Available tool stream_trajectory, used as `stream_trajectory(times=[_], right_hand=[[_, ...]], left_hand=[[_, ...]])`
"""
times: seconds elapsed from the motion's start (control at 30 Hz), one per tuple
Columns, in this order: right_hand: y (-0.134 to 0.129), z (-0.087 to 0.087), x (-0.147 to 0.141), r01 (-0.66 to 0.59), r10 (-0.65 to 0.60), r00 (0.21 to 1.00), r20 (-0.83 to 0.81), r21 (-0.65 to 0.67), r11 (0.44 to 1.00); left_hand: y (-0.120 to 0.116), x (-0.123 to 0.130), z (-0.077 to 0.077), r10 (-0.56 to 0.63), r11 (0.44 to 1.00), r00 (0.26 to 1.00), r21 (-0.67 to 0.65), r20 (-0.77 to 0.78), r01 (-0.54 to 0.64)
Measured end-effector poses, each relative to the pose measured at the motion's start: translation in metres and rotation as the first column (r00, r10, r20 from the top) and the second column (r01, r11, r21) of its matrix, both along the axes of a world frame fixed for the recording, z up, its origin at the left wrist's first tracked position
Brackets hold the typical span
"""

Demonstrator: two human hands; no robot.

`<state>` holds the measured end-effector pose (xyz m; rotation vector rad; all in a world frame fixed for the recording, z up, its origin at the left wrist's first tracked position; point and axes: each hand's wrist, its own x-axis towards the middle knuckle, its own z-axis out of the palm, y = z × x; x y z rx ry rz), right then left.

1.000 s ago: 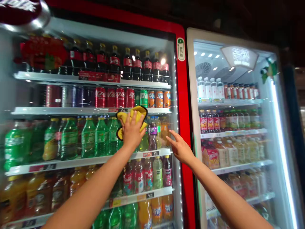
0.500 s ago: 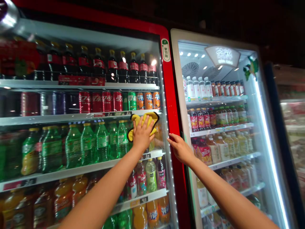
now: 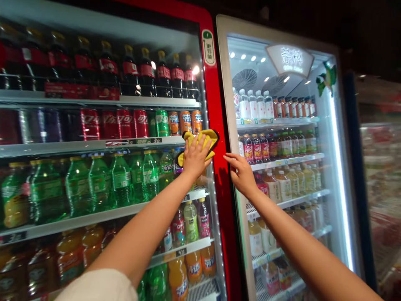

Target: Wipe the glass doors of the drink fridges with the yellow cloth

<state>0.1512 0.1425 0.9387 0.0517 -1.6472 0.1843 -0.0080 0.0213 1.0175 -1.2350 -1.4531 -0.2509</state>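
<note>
My left hand [image 3: 196,156] lies flat over a yellow cloth [image 3: 210,138] with black edging, pressing it against the glass door [image 3: 103,146] of a red-framed drinks fridge. The cloth's right corner reaches over the red frame [image 3: 219,196]. My right hand [image 3: 242,173] is raised where the red fridge meets the white-framed fridge [image 3: 223,83]. Its fingers are loosely stretched toward the red frame and hold nothing. Whether its fingertips touch the frame, I cannot tell.
Behind the glass stand cola bottles [image 3: 147,75], cans [image 3: 140,123] and green bottles [image 3: 120,179] on shelves. The white-framed fridge holds rows of bottled drinks [image 3: 293,144]. A blurred goods display [image 3: 382,179] is at the far right.
My left hand has slid the yellow cloth rightward across the glass and onto the edge of the red frame. My right hand has risen slightly. The view has shifted rightward.
</note>
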Motion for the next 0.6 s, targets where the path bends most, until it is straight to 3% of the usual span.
stream_trajectory(times=[0.03, 0.1, 0.2, 0.33, 0.6], right_hand=[[0.003, 0.004, 0.001, -0.008, 0.008, 1.000, -0.015, -0.019, 1.000], [0.010, 0.004, 0.001, -0.037, 0.036, 0.999, -0.031, -0.049, 0.998], [0.017, -0.012, -0.004, -0.094, 0.095, 0.995, 0.008, -0.075, 0.993], [0.017, -0.059, -0.012, -0.130, 0.147, 0.980, 0.135, -0.122, 0.984], [0.000, -0.166, -0.005, -0.095, 0.159, 0.946, 0.282, -0.229, 0.969]], left_hand=[[0.008, 0.003, 0.001, -0.017, 1.000, 1.000, -0.001, 0.001, 0.017], [0.017, 0.005, -0.011, -0.053, 0.996, 0.998, -0.073, -0.028, 0.051], [0.016, 0.005, -0.053, -0.100, 0.973, 0.992, -0.217, -0.080, 0.080], [0.004, 0.007, -0.109, -0.093, 0.956, 0.993, -0.285, -0.066, 0.070], [-0.017, 0.017, -0.195, -0.051, 0.913, 0.999, -0.406, -0.014, 0.041]])
